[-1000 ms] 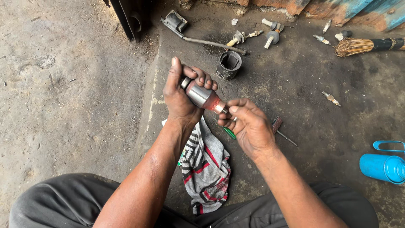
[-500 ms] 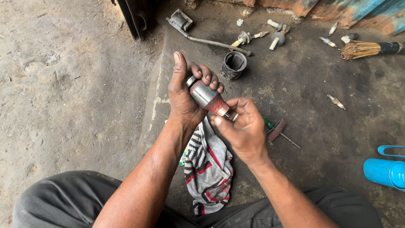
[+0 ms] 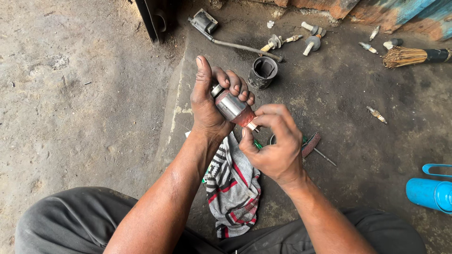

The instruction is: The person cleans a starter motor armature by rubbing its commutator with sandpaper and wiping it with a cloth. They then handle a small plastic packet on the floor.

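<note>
Hands at centre of head view, both on one part. L hand (image 3: 210, 106) wraps a short metal cylinder (image 3: 231, 106), shiny steel at its middle w/ a reddish-copper band at the lower end; my thumb stands up along its left side, fingers (image 3: 234, 83) curl over the top, so this grip is closed around the body. Cylinder is held above the floor, tilted, upper end toward top left, lower end toward my R hand (image 3: 275, 146). R hand's thumb and fingertips are pressed together on the small pale tip at the cylinder's lower end, i.e. a pinch; exact contact is partly hidden by my knuckles. Below the hands a grey rag (image 3: 234, 186) w/ red and dark stripes lies crumpled on the concrete floor (image 3: 358, 108), between my knees. Just right of R hand, on the floor: a screwdriver (image 3: 314, 145) w/ dark red handle, partly hidden by my fingers. Beyond the hands, near L fingers but apart: a black cylindrical housing (image 3: 262, 73), open end up. Farther back: a bent metal rod w/ a boxy end piece (image 3: 207, 23), several small pale-tipped plugs (image 3: 310, 43), a straw brush (image 3: 406, 56) at upper right. Blue plastic container (image 3: 429, 193) at right edge, well apart from both hands.
</note>
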